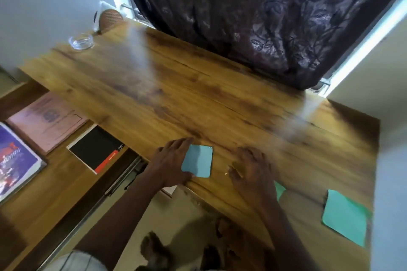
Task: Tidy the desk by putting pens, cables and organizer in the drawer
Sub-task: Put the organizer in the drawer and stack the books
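No pen, cable or organizer shows in the head view. My left hand [170, 160] lies with stretched fingers against the left edge of a light blue square note pad [199, 160] near the desk's front edge, its thumb at the pad's lower corner. To its right, my right hand [253, 169] rests flat on the wooden desk [176, 86] with fingers spread and holds nothing. At the left, the pulled-out drawer [55, 193] sits lower than the desk top, with its metal rail [123, 179] visible.
In the drawer lie a black spiral notebook [97, 149], a pink booklet [46, 121] and a purple book [15, 160]. A green paper square [345, 215] lies at the desk's right; another green piece [279, 189] peeks from under my right wrist. A glass dish [80, 40] stands far left. A dark curtain [253, 17] hangs behind.
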